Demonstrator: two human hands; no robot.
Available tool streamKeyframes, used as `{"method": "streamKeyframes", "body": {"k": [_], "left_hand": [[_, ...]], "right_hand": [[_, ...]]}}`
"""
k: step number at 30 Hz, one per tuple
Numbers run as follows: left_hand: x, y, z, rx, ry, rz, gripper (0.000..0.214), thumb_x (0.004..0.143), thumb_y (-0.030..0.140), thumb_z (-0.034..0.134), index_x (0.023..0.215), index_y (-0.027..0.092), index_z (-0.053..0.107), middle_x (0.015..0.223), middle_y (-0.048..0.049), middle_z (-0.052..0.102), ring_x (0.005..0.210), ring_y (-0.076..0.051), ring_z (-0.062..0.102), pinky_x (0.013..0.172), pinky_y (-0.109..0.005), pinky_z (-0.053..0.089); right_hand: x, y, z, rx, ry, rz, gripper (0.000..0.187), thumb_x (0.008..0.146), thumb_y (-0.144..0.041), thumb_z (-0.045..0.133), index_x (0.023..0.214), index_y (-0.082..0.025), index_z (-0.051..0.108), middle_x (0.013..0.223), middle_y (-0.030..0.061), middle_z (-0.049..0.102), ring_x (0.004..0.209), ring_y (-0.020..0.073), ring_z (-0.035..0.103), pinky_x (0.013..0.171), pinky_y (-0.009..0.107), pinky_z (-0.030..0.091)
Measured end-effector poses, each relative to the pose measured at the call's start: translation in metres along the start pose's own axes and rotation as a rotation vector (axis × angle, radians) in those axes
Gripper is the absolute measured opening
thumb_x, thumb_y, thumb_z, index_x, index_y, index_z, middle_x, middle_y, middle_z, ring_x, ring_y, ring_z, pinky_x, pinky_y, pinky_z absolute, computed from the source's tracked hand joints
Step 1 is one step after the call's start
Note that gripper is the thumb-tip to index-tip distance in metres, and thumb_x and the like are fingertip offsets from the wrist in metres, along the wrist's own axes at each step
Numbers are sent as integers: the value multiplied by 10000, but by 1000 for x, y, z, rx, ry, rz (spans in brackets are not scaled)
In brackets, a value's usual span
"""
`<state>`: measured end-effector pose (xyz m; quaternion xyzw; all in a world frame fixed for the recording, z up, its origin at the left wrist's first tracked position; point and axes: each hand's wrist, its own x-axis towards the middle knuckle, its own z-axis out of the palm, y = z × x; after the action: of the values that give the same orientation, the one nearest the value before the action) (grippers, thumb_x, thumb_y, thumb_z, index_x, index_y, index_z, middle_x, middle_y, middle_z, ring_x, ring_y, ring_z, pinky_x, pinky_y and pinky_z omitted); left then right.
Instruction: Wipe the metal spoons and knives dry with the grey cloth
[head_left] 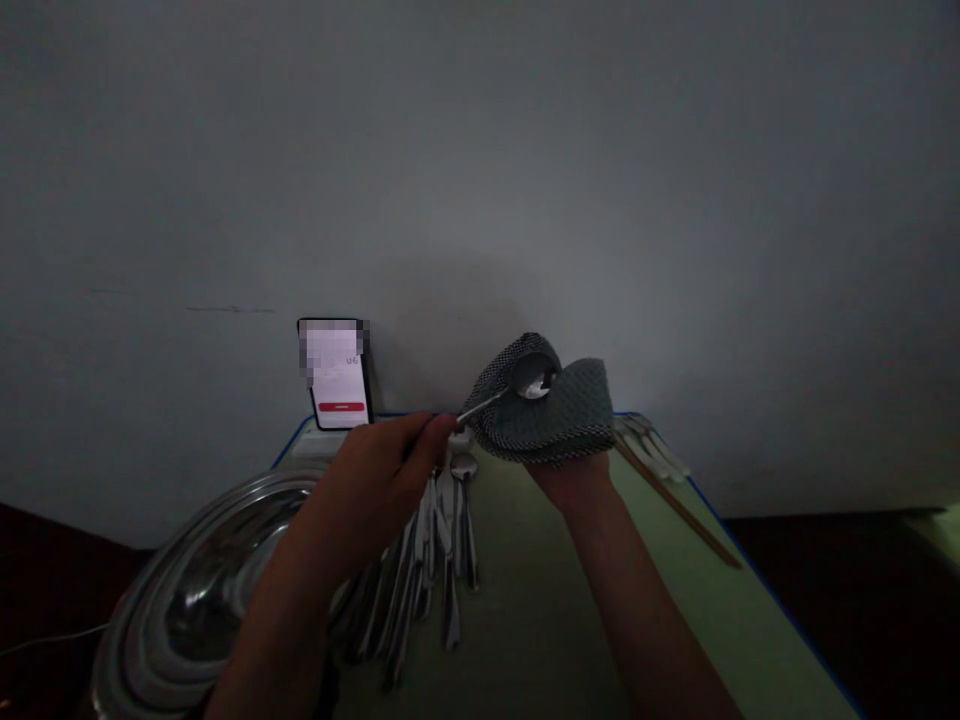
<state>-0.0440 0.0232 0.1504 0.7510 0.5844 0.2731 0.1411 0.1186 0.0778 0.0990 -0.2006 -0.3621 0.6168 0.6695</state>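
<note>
A metal spoon [534, 378] is raised above the table, its handle pinched at the end by my left hand [401, 465]. The bowl of the spoon rests against a grey checked cloth [574, 410], which is folded up on both sides of it. Underneath the cloth is my right hand [571, 482], holding it from below; the cloth hides most of its fingers. Below my left hand, a pile of metal cutlery [420, 560] with spoons and knives lies on the table.
Nested metal bowls [142, 640] stand at the left. A phone [341, 385] with a lit screen leans against the wall [480, 180]. At the right of the light green table [525, 600] lie wooden chopsticks [682, 510] and several pieces of cutlery [656, 450].
</note>
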Motion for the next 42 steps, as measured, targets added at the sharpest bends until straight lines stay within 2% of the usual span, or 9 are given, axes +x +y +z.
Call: {"method": "streamKeyframes", "body": {"k": [5,12,15,17,21,26,33,37,42], "left_hand": [[0,0,-2,23,10,-28,400,868,421,324,601,191,512,475,49,461,446,-118,423,492,-236,310],[3,5,1,26,-47,-39,389,867,407,306,606,194,501,502,31,501,491,-138,482,523,-248,341],[4,6,3,25,-71,-35,392,868,407,299,609,195,503,514,23,519,499,-141,493,520,-249,341],[3,6,4,14,-98,-20,394,870,410,298,607,196,498,515,26,520,488,-135,484,514,-247,337],[1,4,5,-21,-189,22,366,879,388,315,622,195,491,533,38,523,486,-121,478,514,-241,330],[0,-1,3,-52,-231,28,377,879,409,328,611,193,483,534,40,516,493,-120,479,516,-239,331],[-1,-1,3,11,-233,10,383,886,404,300,645,191,507,550,25,533,513,-136,504,515,-249,324],[0,0,7,68,-212,3,381,892,387,284,676,188,528,601,1,571,561,-157,532,536,-255,341],[4,-8,6,89,-138,-35,391,884,387,283,671,187,542,608,-9,583,576,-163,535,536,-252,341]], "right_hand": [[4,-4,5,247,-12,174,238,828,-383,428,862,-236,612,878,-17,689,901,135,612,972,345,389],[-7,-14,14,238,42,154,323,812,-449,385,900,-254,627,944,13,687,969,195,603,857,398,475],[-6,-7,18,146,57,147,324,802,-474,429,934,-252,625,997,16,673,968,193,604,848,390,485],[-5,-1,18,55,116,112,275,758,-430,545,955,-252,616,1008,7,668,920,177,619,855,377,483],[-1,3,8,-122,162,55,274,658,-328,693,904,-223,631,919,5,686,792,149,631,832,346,484],[0,-5,-7,-324,71,8,260,641,-319,715,862,-206,639,821,-15,675,728,130,604,729,288,482],[-3,5,1,-561,269,-173,328,645,-372,691,908,-186,632,845,15,667,769,152,585,713,292,459],[-3,11,10,-363,309,-137,370,688,-395,629,1012,-220,595,999,14,650,928,153,578,857,305,433],[-1,4,16,25,115,124,320,787,-435,426,888,-217,636,964,18,680,977,185,596,870,355,457]]}}
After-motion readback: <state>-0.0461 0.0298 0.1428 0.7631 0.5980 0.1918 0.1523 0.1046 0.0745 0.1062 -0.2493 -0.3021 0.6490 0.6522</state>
